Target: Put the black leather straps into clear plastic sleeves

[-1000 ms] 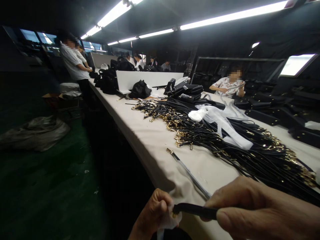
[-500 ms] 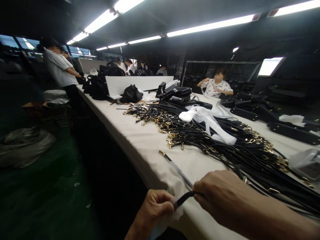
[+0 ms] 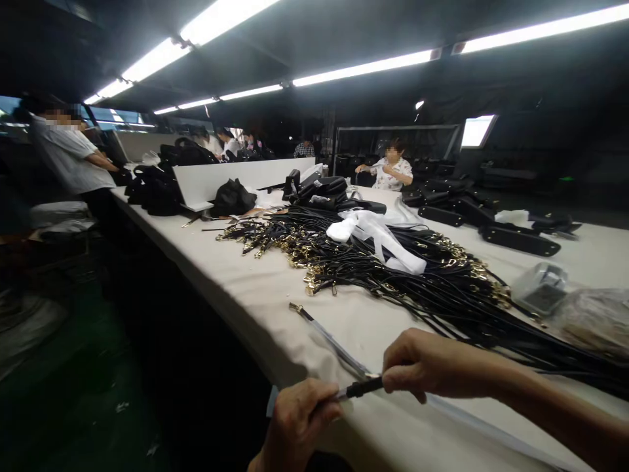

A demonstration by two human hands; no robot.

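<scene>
Here at the near edge of the cloth-covered table [image 3: 236, 282], both hands are on one black strap [image 3: 364, 387]: the left hand [image 3: 301, 416] pinches its left end between thumb and fingers, the right hand [image 3: 417, 364] grips it just to the right, fingers curled closed, a short dark stretch showing between them. Something pale peeks out at the left fingertips, too small to make out. Just beyond lies a single wrapped strap [image 3: 329, 342], its gold end pointing far left. Farther out sprawls the big heap of black straps [image 3: 398, 278], gold clasps glinting, a white strip [image 3: 373, 236] draped over it. On the right sits a clear plastic box [image 3: 540, 288]; at the far side, a co-worker in a patterned shirt [image 3: 393, 176] has both hands raised.
</scene>
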